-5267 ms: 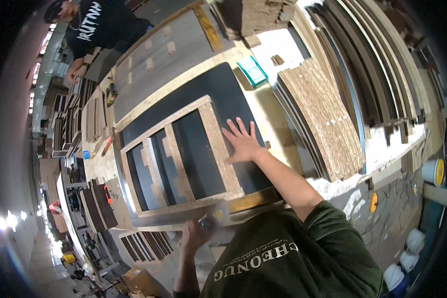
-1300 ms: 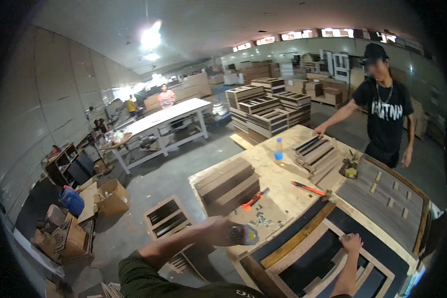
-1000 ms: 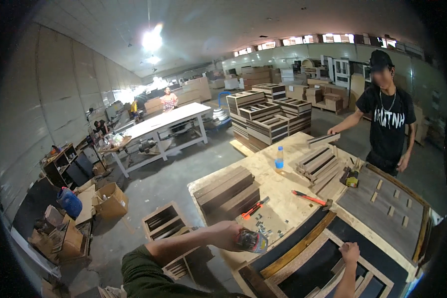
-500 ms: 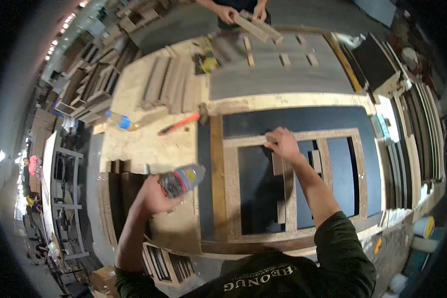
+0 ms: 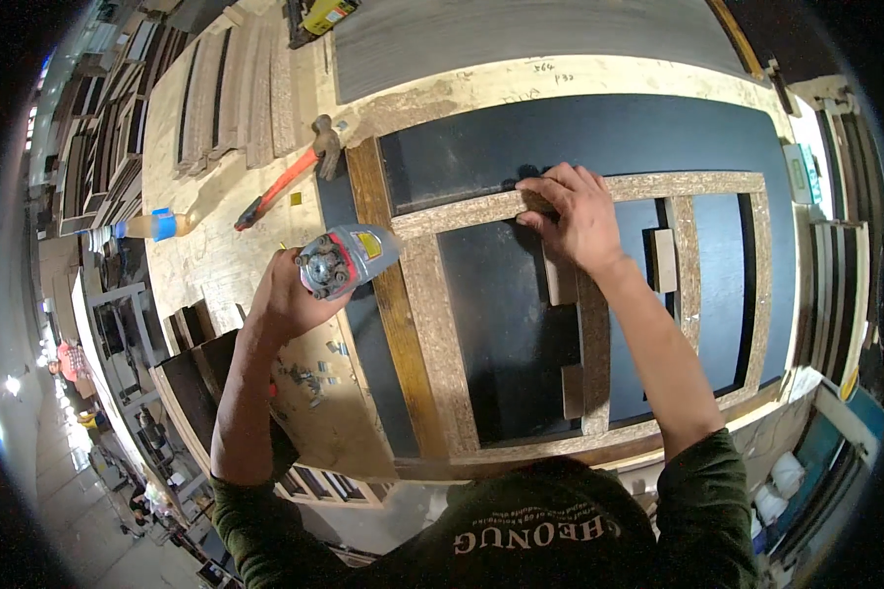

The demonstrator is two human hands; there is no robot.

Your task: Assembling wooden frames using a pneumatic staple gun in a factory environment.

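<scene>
My left hand (image 5: pixel 290 299) is wrapped round a grey and red nail gun (image 5: pixel 352 257). Its tapered grey end points right, close to the upper left corner of a chipboard frame (image 5: pixel 683 185). That frame lies on a dark panel (image 5: pixel 501 339), with uprights dividing it. On the frame's far rail, around the top of the middle upright (image 5: pixel 595 344), my right hand (image 5: pixel 581 218) is closed with fingers over the rail and thumb on its near side. Small wooden blocks (image 5: pixel 664 260) sit against the uprights. A brown wooden strip (image 5: pixel 388 294) runs along the frame's left side.
An orange-handled hammer (image 5: pixel 283 187) lies on the bench (image 5: pixel 216 231) beyond the nail gun, near a bottle with a blue band (image 5: pixel 157 226). Wood strips (image 5: pixel 250 88) are stacked at the far left. Small metal pieces (image 5: pixel 314 381) lie by my left forearm. Boards (image 5: pixel 840 294) stand at right.
The view has come closer and shifted, and the other person's hands are out of it. My left hand has brought the nail gun nearer the frame's far left corner. My right hand stays on the rail.
</scene>
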